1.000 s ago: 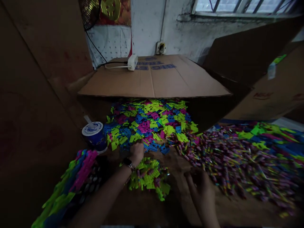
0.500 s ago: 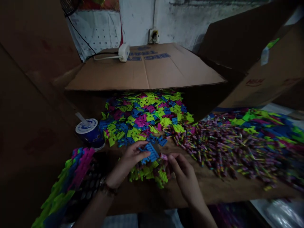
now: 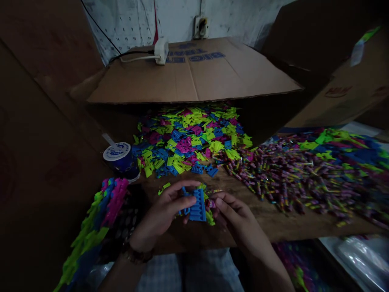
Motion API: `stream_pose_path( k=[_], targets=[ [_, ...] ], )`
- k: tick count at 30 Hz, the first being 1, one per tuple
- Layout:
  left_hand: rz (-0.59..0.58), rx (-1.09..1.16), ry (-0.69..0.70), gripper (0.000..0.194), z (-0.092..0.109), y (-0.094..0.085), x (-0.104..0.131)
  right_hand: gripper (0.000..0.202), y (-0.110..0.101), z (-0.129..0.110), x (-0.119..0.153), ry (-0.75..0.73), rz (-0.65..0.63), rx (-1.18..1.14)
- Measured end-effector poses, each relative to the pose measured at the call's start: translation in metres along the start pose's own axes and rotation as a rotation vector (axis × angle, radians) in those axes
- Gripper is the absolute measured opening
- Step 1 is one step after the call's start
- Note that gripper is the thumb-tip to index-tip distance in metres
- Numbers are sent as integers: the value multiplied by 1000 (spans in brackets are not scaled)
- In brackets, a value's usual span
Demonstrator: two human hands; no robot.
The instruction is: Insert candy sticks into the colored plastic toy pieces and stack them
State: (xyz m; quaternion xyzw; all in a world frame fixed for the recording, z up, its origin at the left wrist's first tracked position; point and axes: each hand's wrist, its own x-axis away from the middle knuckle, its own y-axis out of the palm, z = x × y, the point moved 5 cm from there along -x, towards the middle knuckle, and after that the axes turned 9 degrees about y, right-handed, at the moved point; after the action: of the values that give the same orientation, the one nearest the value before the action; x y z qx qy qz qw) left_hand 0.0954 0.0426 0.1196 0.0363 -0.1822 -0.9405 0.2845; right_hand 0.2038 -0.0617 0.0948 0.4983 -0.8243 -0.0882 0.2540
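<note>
From the head view, we see our left hand pinching a blue ridged plastic piece between thumb and fingers, lifted just above the near edge of the bench and tilted toward us, seemingly so its ridges face the other hand. Our right hand is curled beside it, its fingertips closed on something small and pink touching the piece's right edge; what that is we cannot tell. Under both hands lies a small scatter of yellow-green pieces. We count one blue piece in hand, one blue cup near the bench's left edge, and two heaps too dense to count: coloured plastic pieces at the far middle, and small wrapped sticks spreading toward the right edge.
</note>
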Motion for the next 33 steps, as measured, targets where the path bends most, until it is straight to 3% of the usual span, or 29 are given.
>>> stream_pose_path(
  k=[9, 13, 16, 23, 26, 28, 31, 33],
  targets=[
    [-7, -179, 39, 38, 0, -3, 6, 29, 9, 8, 7, 62, -20, 26],
    [58, -210, 133, 41, 8, -3, 11, 26, 9, 5, 13, -73, 29, 138],
    [123, -258, 125, 43, 8, -5, 16, 23, 8, 2, 18, -202, 112, 313],
    [234, -421, 112, 40, -22, -19, 23, 16, 7, 22, 16, -339, 202, 558],
    [299, -495, 103, 39, -33, -32, 35, 15, 10, 38, 14, -424, 194, 779],
    [354, -568, 68, 43, -37, -40, 49, 16, 17, 49, 16, -572, 119, 1003],
    [453, -700, 32, 50, -35, -48, 75, 26, 35, 68, 20, -851, -34, 1368],
    [504, -813, 48, 51, -28, -50, 92, 28, 48, 79, 19, -913, -41, 1544]
  ],
)
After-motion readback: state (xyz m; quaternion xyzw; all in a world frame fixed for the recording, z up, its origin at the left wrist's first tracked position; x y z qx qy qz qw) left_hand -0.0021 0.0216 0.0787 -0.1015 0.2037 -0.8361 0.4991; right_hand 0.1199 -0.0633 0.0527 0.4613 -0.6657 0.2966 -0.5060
